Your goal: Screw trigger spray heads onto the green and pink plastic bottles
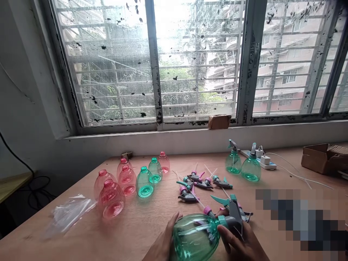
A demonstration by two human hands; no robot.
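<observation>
Clear plastic bag (69, 212) lies flat at far left on the wooden table (141, 232), out of my way. Next to it are capless pink bottles (111, 199) standing in a cluster, then capless green bottles (145, 183), sorted by colour, necks up.

My left hand (163, 243) cups the side of a green bottle (194, 237) lying tilted at the near edge; I judge it's bracing the body so it can't roll. Behind it, loose sprayer heads (195, 181) lie scattered within reach, dip tubes sticking out.

My right hand (239, 244) is wrapped around the grey trigger sprayer head (231, 215) sitting at that bottle's neck, tube inside. Whether it's threaded on, can't tell.

Further right two fitted spray bottles (244, 166) stand upright by a power strip (262, 159), apart from the rest. Cardboard box (320, 157) sits far right.
</observation>
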